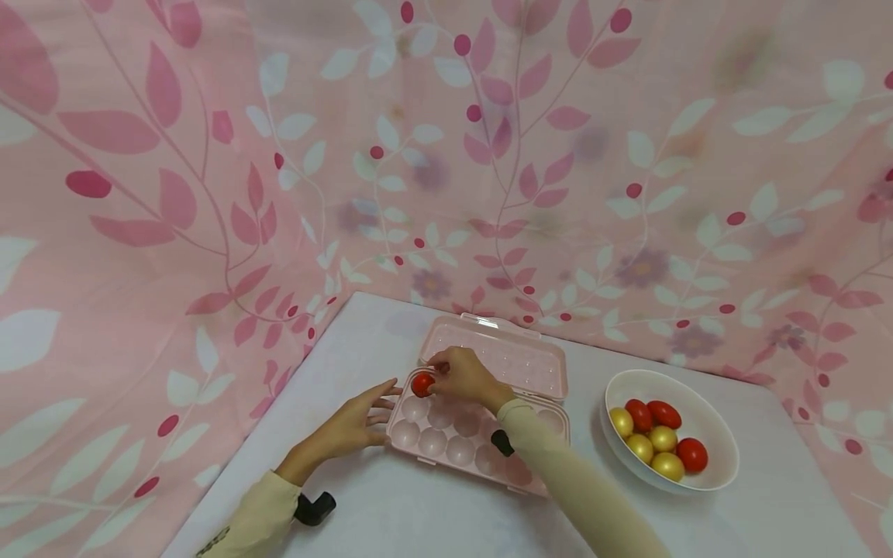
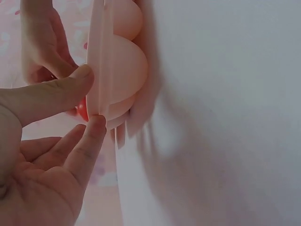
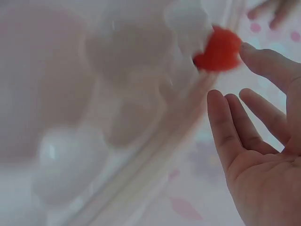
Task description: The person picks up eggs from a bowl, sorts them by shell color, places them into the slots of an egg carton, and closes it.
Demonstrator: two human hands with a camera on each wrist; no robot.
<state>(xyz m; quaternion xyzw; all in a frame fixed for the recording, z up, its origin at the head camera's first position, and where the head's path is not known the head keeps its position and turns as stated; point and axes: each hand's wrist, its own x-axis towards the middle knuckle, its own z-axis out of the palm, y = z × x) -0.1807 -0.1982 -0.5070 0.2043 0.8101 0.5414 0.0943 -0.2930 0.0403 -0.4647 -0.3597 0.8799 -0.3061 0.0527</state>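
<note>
A pink egg carton [image 1: 446, 448] lies unfolded on the white table, its lid [image 1: 512, 360] tipped back. One red egg [image 1: 422, 384] sits in the back left corner cup. At that egg is my right hand [image 1: 463, 378]; in the right wrist view its thumb touches the red egg [image 3: 223, 51], while the other visible fingers extend apart from it. Along the carton's left side rests my left hand [image 1: 352, 422], fingers spread. The left wrist view shows its thumb and a fingertip on the carton's rim [image 2: 98, 56]. My right forearm covers some cups.
To the right stands a white bowl [image 1: 722, 434] with several red and gold eggs. Black wrist mounts [image 1: 315, 509] sit on both arms. A pink floral cloth [image 1: 432, 194] hangs behind the table [image 1: 349, 504] and at its left.
</note>
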